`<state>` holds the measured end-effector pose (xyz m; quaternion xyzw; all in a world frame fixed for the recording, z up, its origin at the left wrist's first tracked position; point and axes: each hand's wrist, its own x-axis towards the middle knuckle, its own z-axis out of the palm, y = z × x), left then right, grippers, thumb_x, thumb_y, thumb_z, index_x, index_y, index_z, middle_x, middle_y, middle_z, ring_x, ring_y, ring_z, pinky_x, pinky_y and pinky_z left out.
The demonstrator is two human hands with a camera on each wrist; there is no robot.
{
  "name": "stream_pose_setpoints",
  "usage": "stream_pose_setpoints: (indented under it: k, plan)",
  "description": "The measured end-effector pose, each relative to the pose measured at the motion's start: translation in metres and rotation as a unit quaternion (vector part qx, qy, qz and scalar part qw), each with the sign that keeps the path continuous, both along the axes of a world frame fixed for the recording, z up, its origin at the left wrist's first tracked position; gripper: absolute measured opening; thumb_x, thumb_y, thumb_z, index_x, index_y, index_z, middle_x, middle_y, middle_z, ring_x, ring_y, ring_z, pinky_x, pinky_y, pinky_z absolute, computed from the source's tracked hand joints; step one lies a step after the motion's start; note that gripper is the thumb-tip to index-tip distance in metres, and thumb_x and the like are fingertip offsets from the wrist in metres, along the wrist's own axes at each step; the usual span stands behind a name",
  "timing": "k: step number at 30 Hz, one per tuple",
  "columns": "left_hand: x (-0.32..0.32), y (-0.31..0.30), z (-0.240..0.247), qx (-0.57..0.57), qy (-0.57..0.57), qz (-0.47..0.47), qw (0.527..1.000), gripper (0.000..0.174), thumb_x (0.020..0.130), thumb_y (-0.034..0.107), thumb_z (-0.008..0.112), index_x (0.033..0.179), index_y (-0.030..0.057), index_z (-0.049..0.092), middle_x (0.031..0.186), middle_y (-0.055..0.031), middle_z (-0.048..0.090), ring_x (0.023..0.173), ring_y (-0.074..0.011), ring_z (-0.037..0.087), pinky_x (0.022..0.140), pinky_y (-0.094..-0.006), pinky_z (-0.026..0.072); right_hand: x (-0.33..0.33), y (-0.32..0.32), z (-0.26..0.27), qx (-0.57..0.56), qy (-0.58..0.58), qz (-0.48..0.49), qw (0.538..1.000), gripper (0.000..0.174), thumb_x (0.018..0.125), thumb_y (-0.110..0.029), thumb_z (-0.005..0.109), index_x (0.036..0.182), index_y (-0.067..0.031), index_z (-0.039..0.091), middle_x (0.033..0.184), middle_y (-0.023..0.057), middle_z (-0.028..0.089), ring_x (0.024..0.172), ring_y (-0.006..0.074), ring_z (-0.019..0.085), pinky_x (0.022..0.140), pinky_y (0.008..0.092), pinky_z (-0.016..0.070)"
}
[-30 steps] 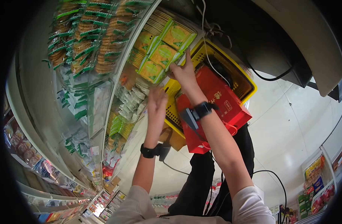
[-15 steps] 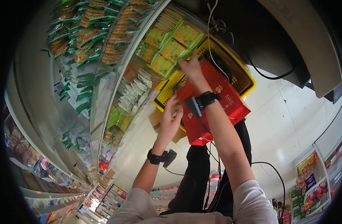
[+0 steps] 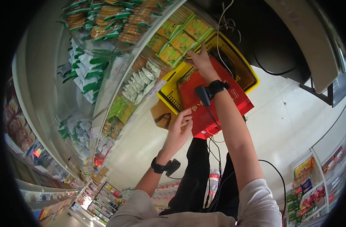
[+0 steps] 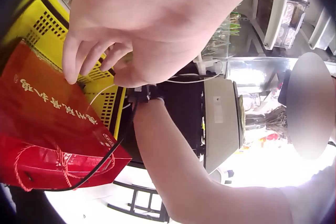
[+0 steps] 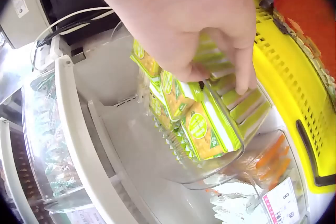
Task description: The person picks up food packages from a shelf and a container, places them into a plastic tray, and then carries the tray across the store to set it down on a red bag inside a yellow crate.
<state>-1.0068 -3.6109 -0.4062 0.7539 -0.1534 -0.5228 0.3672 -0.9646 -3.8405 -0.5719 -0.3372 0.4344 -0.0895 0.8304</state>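
Over the front row of green-and-yellow cracker packets [image 3: 181, 41], my right hand [image 3: 204, 65] spreads its thumb and fingers. Seen from the right wrist, its fingertips are right at the packets [image 5: 202, 132] and the front wall of their clear bin [image 5: 241, 155]. My left hand [image 3: 176, 132] holds nothing; its loosely bent fingers hover by the near left side of a red gift bag [image 3: 228, 100]. Gold lettering and red cord handles [image 4: 63, 163] show on the bag, which sits tilted in a yellow plastic basket [image 3: 252, 81].
Bins of white sachets [image 3: 141, 85] and bagged biscuits [image 3: 108, 17] line the shelf at left. A white cable [image 3: 219, 32] hangs down over the basket. A brown carton [image 3: 162, 113] stands beside the basket on the tiled floor. Drink bottles [image 3: 214, 178] stand behind the person's legs.
My left hand has moved from beside the shelf, rightward and down, to the red bag's side. My right hand stays at the cracker packets while the head view shifts slightly.
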Motion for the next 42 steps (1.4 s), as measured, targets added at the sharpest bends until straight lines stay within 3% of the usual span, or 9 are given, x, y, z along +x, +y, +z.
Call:
stream_pose_setpoints:
  k: [5,10,17,23,29,37,39,40,42]
  plan:
    - [0.005,0.003,0.072,-0.044,-0.032,-0.02,0.998,0.03,0.104,0.006,0.052,0.132,-0.0016,0.056,0.129,-0.0123,0.064,0.119,-0.0193,0.063,0.099,-0.0305,0.048,-0.026,0.01,0.006,0.02,-0.053,-0.042,0.998,0.093,0.088,-0.009,0.075,0.157,-0.0087,0.013,0.125,0.0177,0.061,0.104,0.0239,0.068,0.089,0.0379,0.0605]
    - [0.007,0.035,0.164,-0.144,-0.119,-0.053,0.981,0.013,0.095,-0.003,0.061,0.082,-0.0031,0.059,0.081,-0.0082,0.066,0.075,-0.0173,0.065,0.071,-0.0288,0.0504,-0.102,0.037,0.106,-0.053,-0.01,-0.028,0.998,0.046,0.102,-0.03,0.06,0.133,0.0018,0.049,0.111,0.0118,0.067,0.098,0.0193,0.069,0.089,0.0335,0.0568]
    - [0.019,0.07,0.397,-0.442,-0.306,-0.083,0.839,0.016,0.078,-0.011,0.065,0.075,0.0012,0.054,0.081,-0.01,0.064,0.068,-0.0218,0.062,0.062,-0.0312,0.0507,-0.229,0.066,0.36,-0.222,0.027,0.005,0.975,0.05,0.11,-0.042,0.04,0.121,0.0016,0.062,0.107,0.0118,0.072,0.101,0.02,0.069,0.093,0.034,0.0536]
    - [-0.024,0.107,0.554,-0.527,-0.355,-0.031,0.772,0.011,0.083,-0.009,0.06,0.088,0.0004,0.059,0.089,-0.0131,0.065,0.076,-0.0263,0.064,0.069,-0.0353,0.0523,-0.334,0.053,0.542,-0.325,0.024,-0.18,0.928,0.033,0.109,-0.031,0.047,0.104,-0.0015,0.062,0.101,0.0102,0.069,0.099,0.0173,0.065,0.092,0.0326,0.0504]
    - [-0.082,0.152,0.586,-0.351,-0.379,0.14,0.845,0.006,0.097,0.0,0.06,0.091,-0.0015,0.061,0.085,-0.0079,0.068,0.077,-0.0147,0.064,0.072,-0.0287,0.05,-0.35,0.097,0.696,-0.302,-0.247,-0.146,0.909,0.019,0.107,-0.017,0.047,0.093,-0.0052,0.052,0.091,0.0104,0.061,0.093,0.0197,0.058,0.086,0.0335,0.0447]
    - [-0.164,0.286,0.591,-0.18,-0.456,0.423,0.762,0.014,0.102,0.01,0.056,0.095,-0.0016,0.062,0.088,-0.0077,0.068,0.077,-0.0126,0.062,0.075,-0.0262,0.0486,-0.284,0.213,0.813,-0.199,-0.521,0.242,0.794,0.016,0.099,-0.004,0.045,0.099,0.0038,0.059,0.095,0.0192,0.064,0.084,0.0269,0.062,0.077,0.0378,0.0524]
    - [-0.19,0.315,0.6,-0.162,-0.49,0.477,0.712,0.014,0.102,0.007,0.054,0.093,-0.0017,0.061,0.087,-0.0071,0.067,0.078,-0.0124,0.06,0.075,-0.0273,0.0477,-0.262,0.251,0.839,-0.123,-0.63,0.276,0.715,0.021,0.095,-0.001,0.045,0.106,0.0079,0.06,0.096,0.0199,0.065,0.085,0.0276,0.062,0.08,0.0374,0.0529]
    - [-0.202,0.332,0.6,-0.149,-0.509,0.502,0.683,0.014,0.102,0.005,0.053,0.092,-0.0017,0.06,0.086,-0.0069,0.066,0.078,-0.0122,0.059,0.076,-0.0278,0.0472,-0.264,0.279,0.869,-0.061,-0.602,0.268,0.749,0.012,0.098,-0.007,0.051,0.095,0.0026,0.057,0.089,0.0173,0.062,0.077,0.0247,0.06,0.07,0.0353,0.053]
    - [-0.23,0.376,0.587,-0.09,-0.487,0.58,0.647,0.017,0.103,0.008,0.053,0.091,-0.002,0.06,0.086,-0.0071,0.067,0.078,-0.0127,0.058,0.076,-0.0281,0.0469,-0.261,0.32,0.899,-0.005,-0.65,0.282,0.705,0.012,0.098,-0.008,0.051,0.095,0.0025,0.057,0.089,0.0171,0.062,0.077,0.0246,0.06,0.07,0.0351,0.0529]
